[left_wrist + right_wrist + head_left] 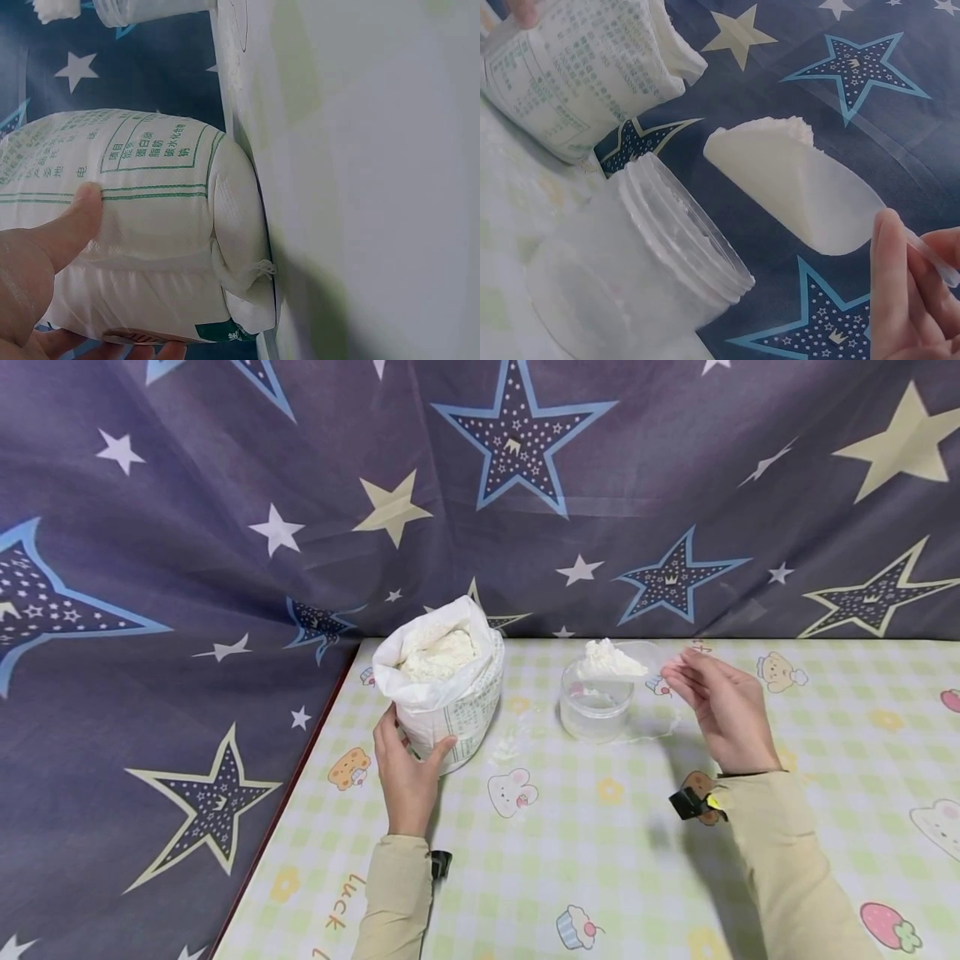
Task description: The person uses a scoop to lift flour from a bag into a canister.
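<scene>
A white cloth-like bag of flour (472, 706) stands open-topped at the back left of the table, green print on its side. My left hand (407, 772) grips its lower part, thumb on the near face (150, 225) and fingers under the other side. In my right hand (723, 710), thumb and fingers pinch the thin handle of a translucent plastic scoop (840, 202). A heap of white flour (606, 657) lies on the scoop, over the mouth of a clear round plastic jar (596, 714). The jar stands upright, without a lid, its ridged rim (697, 232) nearest the scoop.
White powder (510, 743) is scattered on the checked tablecloth (570, 852) between bag and jar. A dark star-patterned curtain (315, 485) hangs along the table's back and left edges. Each wrist wears a small black camera.
</scene>
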Available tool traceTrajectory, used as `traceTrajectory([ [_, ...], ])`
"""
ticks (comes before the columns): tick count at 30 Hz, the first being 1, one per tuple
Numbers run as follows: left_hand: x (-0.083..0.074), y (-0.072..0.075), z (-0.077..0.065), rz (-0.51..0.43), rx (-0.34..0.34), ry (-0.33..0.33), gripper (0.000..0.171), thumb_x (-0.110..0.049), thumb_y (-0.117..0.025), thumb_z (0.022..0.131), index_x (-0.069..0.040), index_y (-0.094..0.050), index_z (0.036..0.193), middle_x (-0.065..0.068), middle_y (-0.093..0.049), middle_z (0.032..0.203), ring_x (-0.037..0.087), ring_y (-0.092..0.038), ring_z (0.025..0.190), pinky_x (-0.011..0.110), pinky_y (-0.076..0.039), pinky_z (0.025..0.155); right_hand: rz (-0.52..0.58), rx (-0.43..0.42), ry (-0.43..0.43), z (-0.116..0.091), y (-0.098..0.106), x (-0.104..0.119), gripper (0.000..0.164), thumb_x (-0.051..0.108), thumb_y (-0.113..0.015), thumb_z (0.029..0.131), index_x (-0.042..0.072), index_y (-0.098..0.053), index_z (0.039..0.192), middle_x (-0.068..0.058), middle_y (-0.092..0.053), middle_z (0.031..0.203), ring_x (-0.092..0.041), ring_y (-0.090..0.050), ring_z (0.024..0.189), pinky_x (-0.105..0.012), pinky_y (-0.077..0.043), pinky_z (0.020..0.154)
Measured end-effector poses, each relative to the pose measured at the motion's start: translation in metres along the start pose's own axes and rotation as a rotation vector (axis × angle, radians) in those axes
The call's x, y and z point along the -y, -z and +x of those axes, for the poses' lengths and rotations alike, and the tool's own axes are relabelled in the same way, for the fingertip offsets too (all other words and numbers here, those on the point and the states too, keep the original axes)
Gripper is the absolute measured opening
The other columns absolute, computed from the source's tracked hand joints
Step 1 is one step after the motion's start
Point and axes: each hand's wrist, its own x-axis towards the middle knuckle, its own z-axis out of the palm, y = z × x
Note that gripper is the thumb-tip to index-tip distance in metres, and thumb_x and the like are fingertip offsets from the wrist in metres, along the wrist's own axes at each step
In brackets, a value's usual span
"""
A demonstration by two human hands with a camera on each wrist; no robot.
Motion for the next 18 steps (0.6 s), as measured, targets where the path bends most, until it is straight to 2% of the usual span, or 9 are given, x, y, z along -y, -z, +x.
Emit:
traceTrajectory([
  [6,-0.0004,-0.0001,-0.0002,0.001,-0.002,-0.008,0.094,-0.026,-0.085,0.078,-0.011,-0.031,0.153,0.011,-0.039,0.147,0.026,-0.046,0.129,0.041,-0.046,0.11,-0.078,-0.043,0.021,-0.001,0.0,0.0016,0.011,0.003,-0.073,0.089,-0.003,-0.074,0.097,-0.015,-0.076,0.085,-0.019,-0.075,0.08,-0.027,-0.059,0.083],
  [11,-0.0001,0.0004,-0.0005,0.012,-0.005,-0.01,0.094,-0.027,-0.085,0.078,-0.011,-0.031,0.153,0.012,-0.04,0.146,0.026,-0.047,0.128,0.041,-0.048,0.108,-0.109,-0.042,0.039,-0.0014,-0.0004,0.0022,0.011,0.004,-0.072,0.089,-0.003,-0.073,0.098,-0.014,-0.075,0.084,-0.019,-0.075,0.078,-0.027,-0.06,0.081],
  [18,0.0008,-0.0006,-0.0005,0.012,-0.008,-0.01,0.094,-0.027,-0.086,0.078,-0.011,-0.032,0.153,0.012,-0.041,0.146,0.027,-0.049,0.125,0.042,-0.048,0.107,-0.257,-0.073,0.149,0.001,-0.002,0.0006,0.008,0.005,-0.07,0.091,-0.002,-0.072,0.096,-0.012,-0.075,0.081,-0.017,-0.075,0.073,-0.027,-0.061,0.077],
])
